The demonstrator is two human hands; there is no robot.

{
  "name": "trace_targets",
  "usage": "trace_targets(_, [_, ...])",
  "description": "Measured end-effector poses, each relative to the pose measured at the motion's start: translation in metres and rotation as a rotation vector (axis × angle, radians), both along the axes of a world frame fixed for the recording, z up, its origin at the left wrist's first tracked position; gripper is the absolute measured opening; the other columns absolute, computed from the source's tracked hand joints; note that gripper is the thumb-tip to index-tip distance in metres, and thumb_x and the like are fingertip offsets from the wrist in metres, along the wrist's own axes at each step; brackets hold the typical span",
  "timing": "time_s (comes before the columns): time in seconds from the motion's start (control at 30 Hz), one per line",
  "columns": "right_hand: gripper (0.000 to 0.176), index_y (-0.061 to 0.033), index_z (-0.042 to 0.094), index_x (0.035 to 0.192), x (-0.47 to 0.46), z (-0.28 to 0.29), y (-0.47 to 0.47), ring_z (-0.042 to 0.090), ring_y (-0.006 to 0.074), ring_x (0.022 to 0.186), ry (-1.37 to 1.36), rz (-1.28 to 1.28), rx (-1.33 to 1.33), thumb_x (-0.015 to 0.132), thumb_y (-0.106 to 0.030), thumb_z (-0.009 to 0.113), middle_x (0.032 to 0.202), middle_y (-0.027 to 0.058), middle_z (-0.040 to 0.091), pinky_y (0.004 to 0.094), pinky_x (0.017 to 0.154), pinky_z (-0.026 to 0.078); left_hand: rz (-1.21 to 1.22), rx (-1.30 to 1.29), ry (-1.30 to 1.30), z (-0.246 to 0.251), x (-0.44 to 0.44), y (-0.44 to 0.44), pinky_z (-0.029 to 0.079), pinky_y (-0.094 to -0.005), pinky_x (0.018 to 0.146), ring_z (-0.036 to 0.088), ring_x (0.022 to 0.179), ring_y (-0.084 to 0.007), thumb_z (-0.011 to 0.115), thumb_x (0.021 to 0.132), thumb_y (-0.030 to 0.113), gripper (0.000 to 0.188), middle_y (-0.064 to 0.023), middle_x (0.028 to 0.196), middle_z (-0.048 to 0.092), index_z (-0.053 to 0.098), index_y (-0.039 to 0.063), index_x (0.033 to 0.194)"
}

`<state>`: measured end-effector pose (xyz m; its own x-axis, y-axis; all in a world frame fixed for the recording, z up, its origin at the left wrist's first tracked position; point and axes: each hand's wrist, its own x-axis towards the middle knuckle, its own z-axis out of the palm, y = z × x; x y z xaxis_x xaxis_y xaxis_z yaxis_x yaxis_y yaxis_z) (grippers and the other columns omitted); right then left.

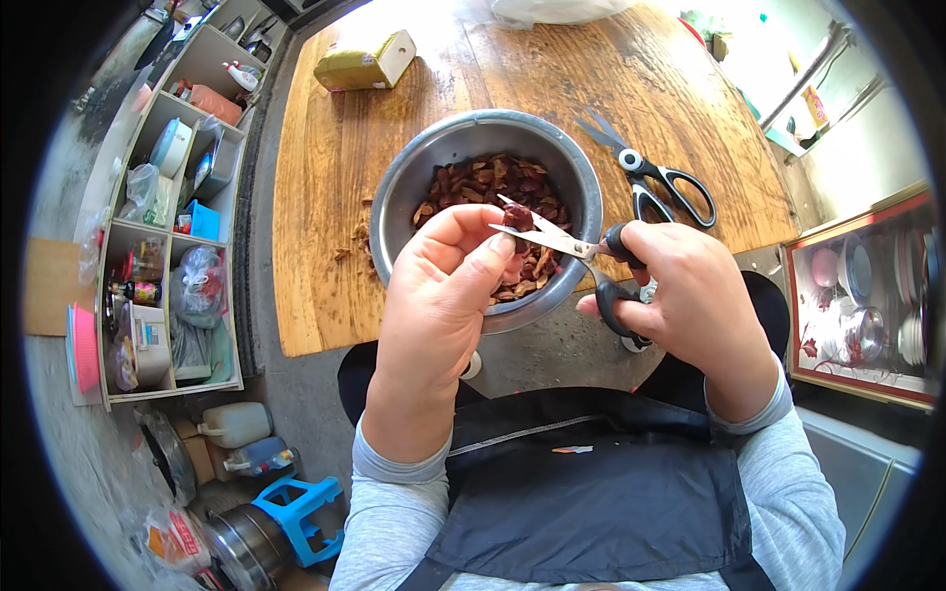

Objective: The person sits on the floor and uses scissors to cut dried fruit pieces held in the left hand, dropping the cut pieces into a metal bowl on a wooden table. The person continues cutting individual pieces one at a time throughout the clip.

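Over the bowl, my left hand pinches a dark red dried date between thumb and fingertips. My right hand grips the black handles of a pair of scissors. Their parted steel blades lie on either side of the date, close to my left thumb. Below is a wide stainless steel bowl, partly filled with cut pieces of dried date. My left hand hides part of the bowl's near side. A second pair of scissors, with black and white handles, lies spread on the table right of the bowl.
The bowl stands at the near edge of a wooden table. A tissue pack lies at the back left, and brown crumbs sit beside the bowl. Shelves line the left; a blue plastic stool and a dish cabinet flank me.
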<state>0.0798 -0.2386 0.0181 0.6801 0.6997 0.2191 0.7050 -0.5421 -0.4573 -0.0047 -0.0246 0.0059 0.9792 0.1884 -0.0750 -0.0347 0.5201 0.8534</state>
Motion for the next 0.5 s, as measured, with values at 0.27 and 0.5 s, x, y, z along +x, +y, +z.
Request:
trace_targets(0.27, [0.042, -0.0044, 0.057, 0.079, -0.005, -0.003, 0.003, 0.058, 0.0311, 0.064, -0.042, -0.016, 0.039, 0.073, -0.037, 0.083, 0.064, 0.0107, 0.054, 0.0417, 0.058, 0.044, -0.109, -0.178, -0.007, -0.003, 0.004, 0.011, 0.049, -0.0285, 0.078, 0.059, 0.089, -0.0149, 0.060, 0.097, 0.009, 0.024, -0.0101, 0.101, 0.064, 0.060, -0.005, 0.117])
trace_targets(0.5, [0.035, -0.0010, 0.065, 0.084, 0.007, 0.010, -0.001, 0.058, 0.0175, 0.056, 0.617, 0.120, 0.042, 0.080, -0.031, 0.083, 0.065, 0.0043, 0.062, 0.0301, 0.056, 0.044, -0.091, -0.255, 0.012, -0.004, 0.004, 0.012, 0.055, -0.0282, 0.080, 0.066, 0.087, -0.0147, 0.061, 0.098, 0.007, 0.020, -0.0100, 0.102, 0.069, 0.061, -0.002, 0.116])
